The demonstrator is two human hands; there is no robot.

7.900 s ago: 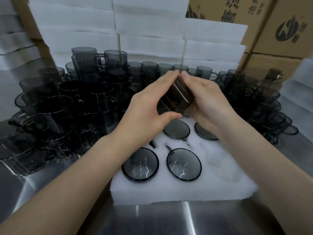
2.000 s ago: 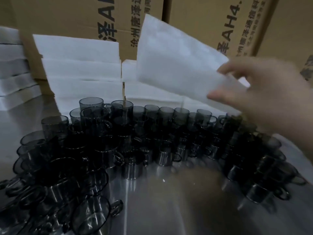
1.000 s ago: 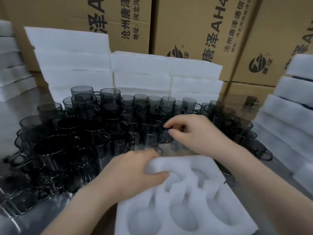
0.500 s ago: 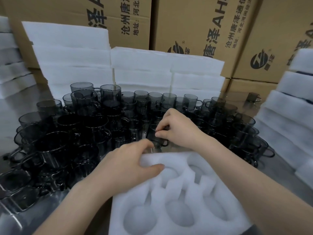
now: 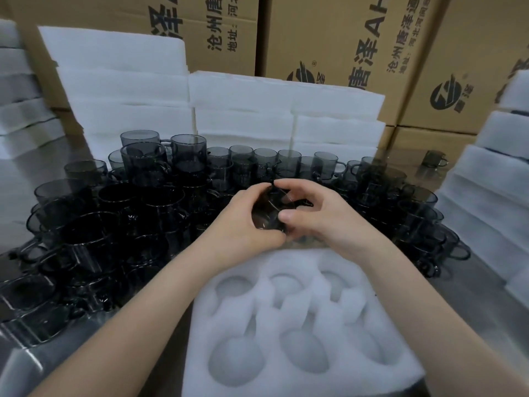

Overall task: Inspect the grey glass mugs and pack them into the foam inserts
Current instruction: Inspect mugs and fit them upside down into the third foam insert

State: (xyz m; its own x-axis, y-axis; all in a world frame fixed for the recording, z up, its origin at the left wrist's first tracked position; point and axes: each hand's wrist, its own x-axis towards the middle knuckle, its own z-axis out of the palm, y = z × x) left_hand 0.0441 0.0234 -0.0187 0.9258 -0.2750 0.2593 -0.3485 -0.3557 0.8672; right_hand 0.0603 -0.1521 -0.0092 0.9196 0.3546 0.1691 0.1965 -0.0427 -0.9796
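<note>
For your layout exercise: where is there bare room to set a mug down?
Foam insert's six empty pockets; bare steel table between the massed mugs and the lone mug far right. Mugs crowd the insert's left and back.

A smoky grey glass mug (image 5: 270, 212), tilted off upright, is gripped between a left hand (image 5: 243, 222) and a right hand (image 5: 320, 216) just above the far edge of a white foam insert (image 5: 286, 262). The insert lies flat, and its six round pockets, in two rows of three, show bare foam. Dozens more grey mugs (image 5: 160, 202) with handles stand crowded and stacked behind and on both sides of it.
</note>
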